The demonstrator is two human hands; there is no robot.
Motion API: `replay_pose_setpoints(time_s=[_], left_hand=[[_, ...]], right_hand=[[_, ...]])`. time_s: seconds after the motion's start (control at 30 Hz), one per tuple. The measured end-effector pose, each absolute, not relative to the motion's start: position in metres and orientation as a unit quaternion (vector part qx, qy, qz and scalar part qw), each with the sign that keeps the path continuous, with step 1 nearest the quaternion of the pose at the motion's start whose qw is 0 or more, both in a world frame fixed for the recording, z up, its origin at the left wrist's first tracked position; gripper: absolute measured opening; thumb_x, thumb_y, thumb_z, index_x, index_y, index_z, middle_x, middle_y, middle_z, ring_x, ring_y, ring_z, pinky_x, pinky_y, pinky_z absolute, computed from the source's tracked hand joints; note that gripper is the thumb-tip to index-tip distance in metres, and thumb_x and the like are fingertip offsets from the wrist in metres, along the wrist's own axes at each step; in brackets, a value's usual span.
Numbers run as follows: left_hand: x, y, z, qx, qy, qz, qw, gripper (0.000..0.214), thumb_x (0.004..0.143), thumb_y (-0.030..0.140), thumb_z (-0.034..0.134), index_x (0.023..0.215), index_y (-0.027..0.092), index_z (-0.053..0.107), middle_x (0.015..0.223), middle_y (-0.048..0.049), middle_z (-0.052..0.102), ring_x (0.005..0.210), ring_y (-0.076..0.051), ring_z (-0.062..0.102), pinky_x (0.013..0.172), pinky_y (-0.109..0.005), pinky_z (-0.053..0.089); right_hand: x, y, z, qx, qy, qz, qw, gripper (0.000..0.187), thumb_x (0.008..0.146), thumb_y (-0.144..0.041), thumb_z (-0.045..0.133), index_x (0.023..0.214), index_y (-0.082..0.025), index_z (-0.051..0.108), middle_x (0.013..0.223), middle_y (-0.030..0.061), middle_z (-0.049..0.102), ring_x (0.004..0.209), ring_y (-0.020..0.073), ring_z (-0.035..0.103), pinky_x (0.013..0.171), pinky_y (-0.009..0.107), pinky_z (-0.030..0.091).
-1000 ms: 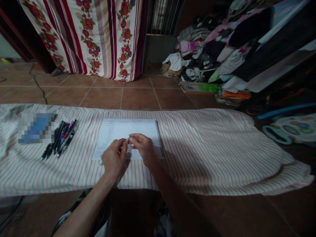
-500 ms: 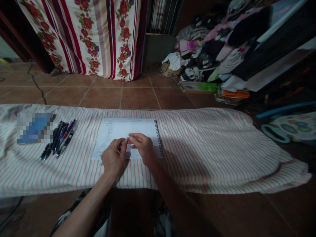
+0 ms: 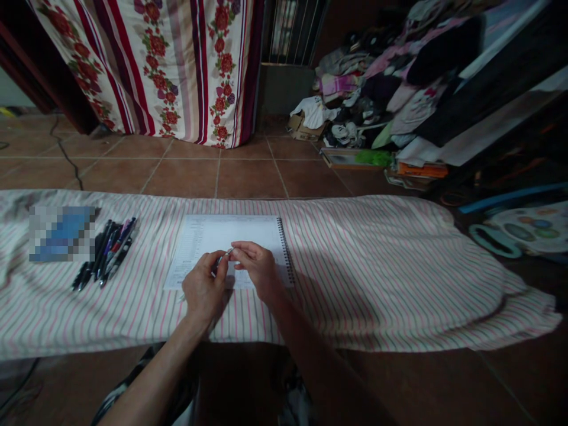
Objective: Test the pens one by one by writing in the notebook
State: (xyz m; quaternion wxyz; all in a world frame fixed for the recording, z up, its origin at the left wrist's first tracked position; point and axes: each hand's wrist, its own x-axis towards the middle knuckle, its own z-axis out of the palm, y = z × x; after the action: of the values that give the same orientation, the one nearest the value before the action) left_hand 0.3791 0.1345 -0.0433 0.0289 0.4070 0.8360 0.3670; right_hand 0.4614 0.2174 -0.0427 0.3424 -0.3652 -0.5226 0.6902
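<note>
Nearest, both hands meet over the bench, which is draped in a striped cloth. The left hand keeps a narrow grip, thumb and fingers closed around a slim pen-like object. The right hand has its fingertips pinched at the object's far end, so the object sits between the two hands, above the near half of a spiral notebook. A pale tip shows beside the left hand, by the notebook's near left corner; whether it belongs to the same object cannot be told.

As for progress, the handling looks midway: the object is picked up and in both hands, while neither hand has released it or laid it down. Whether its parts are joined or apart is too small to make out. The notebook lies flat with its page facing up, the upper middle looking blank and the print along its left side too faint to read. Well to the left, a bunch of pens lies loose on the cloth, out of either hand's grip. Beyond the bench come the tiled floor, then a flowered curtain and a heap of clothes.
</note>
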Motion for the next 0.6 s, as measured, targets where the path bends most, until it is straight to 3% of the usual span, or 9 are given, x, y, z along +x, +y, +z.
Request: replay_pose_setpoints(time_s=[0.6], left_hand=[[0.3789, 0.1345, -0.0403, 0.382, 0.833, 0.393, 0.075, 0.024, 0.083, 0.036, 0.051, 0.094, 0.022, 0.066, 0.082, -0.0003, 0.069, 0.064, -0.013, 0.059, 0.061, -0.025, 0.039]], right_hand=[[0.4614, 0.2166, -0.0425, -0.367, -0.523, 0.685, 0.350, 0.027, 0.065, -0.034, 0.063, 0.086, -0.016, 0.067, 0.074, 0.0037, 0.070, 0.070, 0.0174, 0.068, 0.054, 0.025, 0.052]])
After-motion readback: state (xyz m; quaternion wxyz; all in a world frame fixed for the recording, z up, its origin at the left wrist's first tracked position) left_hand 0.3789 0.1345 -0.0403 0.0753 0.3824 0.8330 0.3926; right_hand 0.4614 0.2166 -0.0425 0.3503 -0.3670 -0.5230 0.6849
